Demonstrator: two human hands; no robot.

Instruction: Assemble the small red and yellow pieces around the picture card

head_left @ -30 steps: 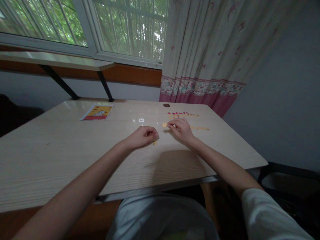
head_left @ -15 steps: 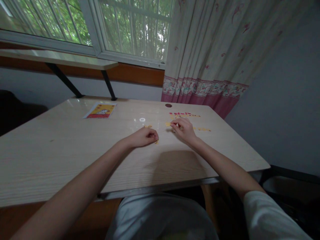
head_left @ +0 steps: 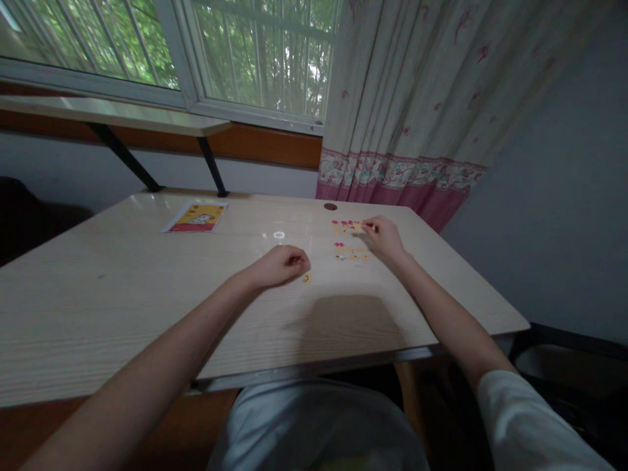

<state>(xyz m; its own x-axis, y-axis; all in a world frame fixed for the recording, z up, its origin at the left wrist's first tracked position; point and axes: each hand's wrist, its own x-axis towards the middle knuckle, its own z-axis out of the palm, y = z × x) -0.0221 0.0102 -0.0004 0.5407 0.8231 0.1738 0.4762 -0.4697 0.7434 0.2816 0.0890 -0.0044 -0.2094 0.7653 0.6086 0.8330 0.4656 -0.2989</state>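
Observation:
My right hand (head_left: 385, 237) is at the right side of the table, thumb and fingertips pinched on a small yellow puzzle piece (head_left: 358, 231). It hovers by rows of small pieces: red puzzle pieces (head_left: 342, 222) at the back, and yellow puzzle pieces (head_left: 352, 258) nearer me. My left hand (head_left: 280, 266) rests on the tabletop with its fingers curled in; whatever they may hold is hidden. Just below its fingertips lies a loose yellow puzzle piece (head_left: 307, 278) with a dark curved line. Behind the knuckles, another bit of yellow barely shows.
On the left of the wooden table (head_left: 147, 294) lies a red and yellow picture sheet (head_left: 199, 217) with a cartoon animal. A round cable hole (head_left: 330, 207) sits near the back edge. A raised shelf (head_left: 147, 118) stands at the back left, beside the window and curtain (head_left: 392, 131).
My right hand has moved right and back with the yellow puzzle piece, uncovering rows of pieces, including two red ones. The left hand has barely shifted.

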